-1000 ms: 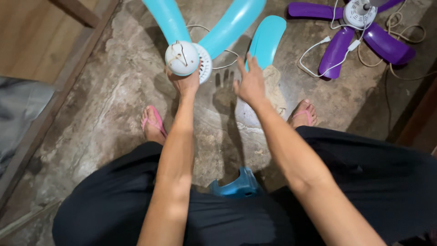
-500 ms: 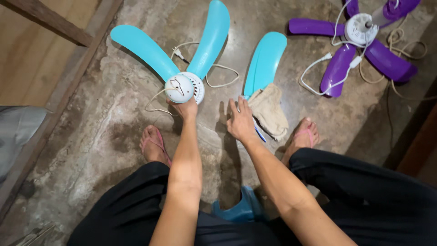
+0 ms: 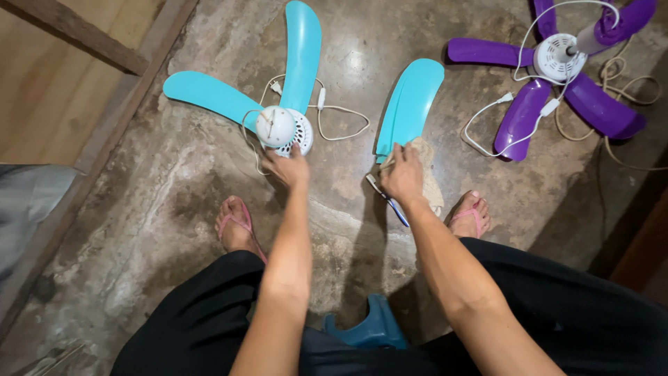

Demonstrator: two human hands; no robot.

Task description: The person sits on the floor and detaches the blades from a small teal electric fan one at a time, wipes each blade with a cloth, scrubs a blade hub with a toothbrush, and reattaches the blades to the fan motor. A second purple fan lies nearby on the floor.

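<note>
A small fan with a white motor hub and two light-blue blades lies on the stone floor. My left hand grips the hub's near edge. A third light-blue blade lies detached to the right. My right hand is at that blade's near end, on top of a beige cloth, fingers bunched; its grip is hidden. A slim blue-handled tool lies on the floor just under this hand.
A purple-bladed fan with a white hub and tangled white cord lies at the far right. My feet in pink flip-flops flank the hands. A blue stool sits under me. A wooden frame runs along the left.
The blue fan now lies flat on the floor further left in view. My right hand has moved from the bare floor onto the cloth at the loose blade's end.
</note>
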